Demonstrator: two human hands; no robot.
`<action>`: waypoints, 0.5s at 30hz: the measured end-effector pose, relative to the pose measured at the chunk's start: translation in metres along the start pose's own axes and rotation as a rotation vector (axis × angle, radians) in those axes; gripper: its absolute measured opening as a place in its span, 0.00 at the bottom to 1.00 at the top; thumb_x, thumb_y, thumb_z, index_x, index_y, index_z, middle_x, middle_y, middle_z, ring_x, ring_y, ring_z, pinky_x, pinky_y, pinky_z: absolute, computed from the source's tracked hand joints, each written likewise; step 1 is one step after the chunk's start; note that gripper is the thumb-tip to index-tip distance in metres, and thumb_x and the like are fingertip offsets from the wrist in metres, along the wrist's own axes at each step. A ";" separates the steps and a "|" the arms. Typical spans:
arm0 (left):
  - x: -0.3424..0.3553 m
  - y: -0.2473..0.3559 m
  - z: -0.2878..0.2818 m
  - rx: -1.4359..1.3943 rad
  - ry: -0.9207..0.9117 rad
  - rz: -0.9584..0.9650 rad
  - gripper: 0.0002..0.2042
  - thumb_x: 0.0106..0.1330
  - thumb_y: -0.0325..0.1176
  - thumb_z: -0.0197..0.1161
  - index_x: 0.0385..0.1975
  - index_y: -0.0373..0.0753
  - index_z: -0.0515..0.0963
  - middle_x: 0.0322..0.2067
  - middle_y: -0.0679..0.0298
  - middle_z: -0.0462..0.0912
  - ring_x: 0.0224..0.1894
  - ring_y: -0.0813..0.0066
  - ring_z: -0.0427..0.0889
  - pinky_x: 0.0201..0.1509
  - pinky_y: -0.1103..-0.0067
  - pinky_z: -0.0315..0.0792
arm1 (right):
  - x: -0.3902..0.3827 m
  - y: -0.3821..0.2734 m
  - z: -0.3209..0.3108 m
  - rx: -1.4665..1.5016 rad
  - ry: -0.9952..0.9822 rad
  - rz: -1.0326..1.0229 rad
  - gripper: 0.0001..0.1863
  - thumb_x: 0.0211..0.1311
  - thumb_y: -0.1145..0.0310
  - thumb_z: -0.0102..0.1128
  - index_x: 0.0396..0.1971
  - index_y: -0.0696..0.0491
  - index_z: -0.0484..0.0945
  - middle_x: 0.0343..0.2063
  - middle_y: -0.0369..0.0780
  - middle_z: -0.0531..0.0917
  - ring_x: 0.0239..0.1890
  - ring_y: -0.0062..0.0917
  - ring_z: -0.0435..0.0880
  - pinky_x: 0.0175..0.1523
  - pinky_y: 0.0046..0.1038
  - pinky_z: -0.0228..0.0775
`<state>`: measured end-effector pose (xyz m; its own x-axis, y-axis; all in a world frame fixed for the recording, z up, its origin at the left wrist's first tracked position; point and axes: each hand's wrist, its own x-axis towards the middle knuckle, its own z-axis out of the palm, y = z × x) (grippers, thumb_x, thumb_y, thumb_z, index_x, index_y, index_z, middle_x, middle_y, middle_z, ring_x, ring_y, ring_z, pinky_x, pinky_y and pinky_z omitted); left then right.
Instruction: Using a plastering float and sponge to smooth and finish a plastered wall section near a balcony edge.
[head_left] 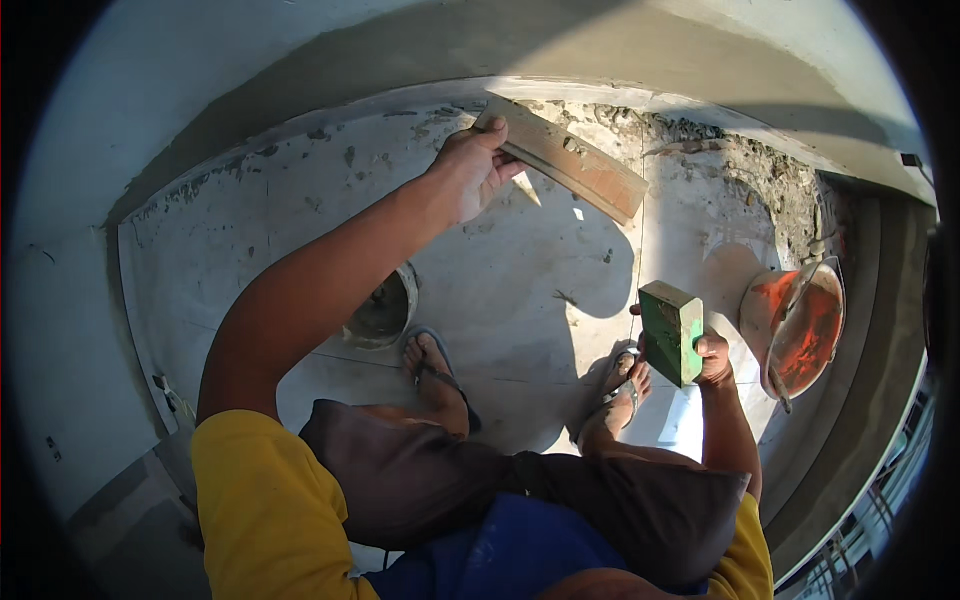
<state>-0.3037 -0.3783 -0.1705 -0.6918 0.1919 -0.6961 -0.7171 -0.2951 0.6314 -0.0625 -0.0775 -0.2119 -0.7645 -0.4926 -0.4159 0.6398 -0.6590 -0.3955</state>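
Observation:
My left hand (pixel 470 172) reaches forward and grips one end of a long, flat wooden board (pixel 600 180), thumb on top. Small lumps of what looks like mortar stick to the board's face. Lower and to the right, my right hand (pixel 713 358) is closed around a green block (pixel 668 335) with a tan, dirt-stained side, held above my right foot. Whether the block is foam or some other material I cannot make out. The board and the block are well apart, both held above the floor.
A bucket with an orange-stained inside (pixel 808 335) and a wire handle stands at the right. A round container (pixel 385 310) is partly hidden behind my left forearm. Mortar crumbs litter the tiled floor (pixel 520 270) along the wall, which bears a damp-looking grey band (pixel 400 55).

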 end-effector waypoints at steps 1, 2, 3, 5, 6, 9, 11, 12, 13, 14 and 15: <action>0.005 0.001 -0.024 -0.020 -0.003 0.005 0.15 0.75 0.38 0.53 0.52 0.33 0.68 0.50 0.58 0.75 0.55 0.68 0.76 0.65 0.69 0.71 | 0.008 -0.012 0.011 -0.121 0.045 0.047 0.54 0.38 0.58 0.72 0.68 0.60 0.56 0.55 0.52 0.74 0.48 0.42 0.82 0.56 0.42 0.74; 0.010 0.003 -0.047 -0.050 0.066 0.012 0.15 0.75 0.38 0.53 0.52 0.33 0.68 0.49 0.58 0.75 0.55 0.68 0.76 0.64 0.70 0.72 | 0.019 -0.023 0.019 -0.242 0.084 0.092 0.54 0.38 0.58 0.71 0.68 0.59 0.56 0.53 0.50 0.75 0.47 0.41 0.82 0.55 0.41 0.74; 0.017 0.004 -0.069 -0.080 0.135 0.019 0.15 0.75 0.38 0.52 0.52 0.34 0.68 0.48 0.58 0.75 0.55 0.67 0.77 0.64 0.70 0.73 | 0.034 -0.030 0.031 -0.320 0.114 0.126 0.53 0.38 0.58 0.71 0.68 0.58 0.57 0.48 0.47 0.77 0.47 0.39 0.82 0.54 0.40 0.75; 0.026 0.005 -0.106 -0.143 0.184 0.049 0.15 0.75 0.38 0.52 0.52 0.35 0.68 0.49 0.58 0.75 0.53 0.66 0.78 0.63 0.70 0.75 | 0.072 -0.044 0.059 -0.443 0.111 0.167 0.50 0.41 0.62 0.68 0.67 0.57 0.56 0.48 0.46 0.77 0.47 0.35 0.81 0.53 0.37 0.75; 0.031 0.006 -0.121 -0.191 0.224 0.072 0.14 0.75 0.38 0.51 0.52 0.35 0.68 0.49 0.58 0.75 0.52 0.66 0.79 0.62 0.70 0.77 | 0.092 -0.048 0.069 -0.478 0.101 0.183 0.49 0.43 0.63 0.67 0.67 0.57 0.56 0.48 0.45 0.76 0.47 0.34 0.81 0.52 0.36 0.75; 0.048 0.008 -0.151 -0.258 0.279 0.133 0.14 0.76 0.38 0.50 0.53 0.36 0.67 0.49 0.58 0.75 0.49 0.65 0.80 0.58 0.70 0.80 | 0.152 -0.052 0.080 -0.565 0.086 0.194 0.47 0.47 0.64 0.64 0.68 0.56 0.54 0.50 0.46 0.74 0.49 0.34 0.80 0.52 0.35 0.76; 0.052 0.013 -0.164 -0.304 0.307 0.156 0.15 0.76 0.38 0.50 0.54 0.36 0.67 0.49 0.57 0.74 0.49 0.65 0.80 0.57 0.70 0.81 | 0.193 -0.042 0.091 -0.557 0.096 0.167 0.48 0.47 0.61 0.65 0.69 0.56 0.53 0.51 0.46 0.74 0.49 0.34 0.80 0.52 0.35 0.76; 0.052 0.017 -0.169 -0.328 0.334 0.182 0.15 0.76 0.38 0.49 0.54 0.35 0.67 0.50 0.57 0.74 0.49 0.64 0.80 0.56 0.70 0.82 | 0.214 -0.035 0.094 -0.550 0.078 0.151 0.48 0.47 0.60 0.66 0.70 0.56 0.54 0.51 0.46 0.74 0.49 0.35 0.80 0.52 0.35 0.75; 0.055 0.021 -0.174 -0.347 0.341 0.182 0.15 0.76 0.38 0.49 0.54 0.35 0.67 0.50 0.57 0.74 0.49 0.64 0.80 0.56 0.70 0.82 | 0.232 -0.028 0.096 -0.563 0.075 0.166 0.48 0.47 0.60 0.66 0.70 0.56 0.54 0.51 0.46 0.74 0.49 0.35 0.80 0.52 0.35 0.75; 0.058 0.027 -0.180 -0.353 0.360 0.197 0.15 0.76 0.38 0.49 0.54 0.35 0.67 0.50 0.57 0.74 0.49 0.64 0.80 0.55 0.71 0.82 | 0.251 -0.020 0.098 -0.522 0.043 0.110 0.45 0.49 0.59 0.65 0.67 0.57 0.57 0.51 0.46 0.75 0.50 0.37 0.80 0.53 0.37 0.75; 0.059 0.032 -0.187 -0.358 0.379 0.213 0.15 0.76 0.38 0.49 0.55 0.36 0.67 0.50 0.57 0.74 0.49 0.64 0.80 0.54 0.72 0.83 | 0.268 -0.013 0.101 -0.479 0.011 0.054 0.42 0.51 0.58 0.65 0.65 0.59 0.61 0.51 0.47 0.76 0.50 0.39 0.81 0.55 0.39 0.75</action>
<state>-0.3516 -0.5515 -0.2555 -0.6921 -0.2363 -0.6820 -0.4462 -0.6026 0.6616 -0.2836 -0.2578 -0.2357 -0.7296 -0.5116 -0.4538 0.6452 -0.2949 -0.7048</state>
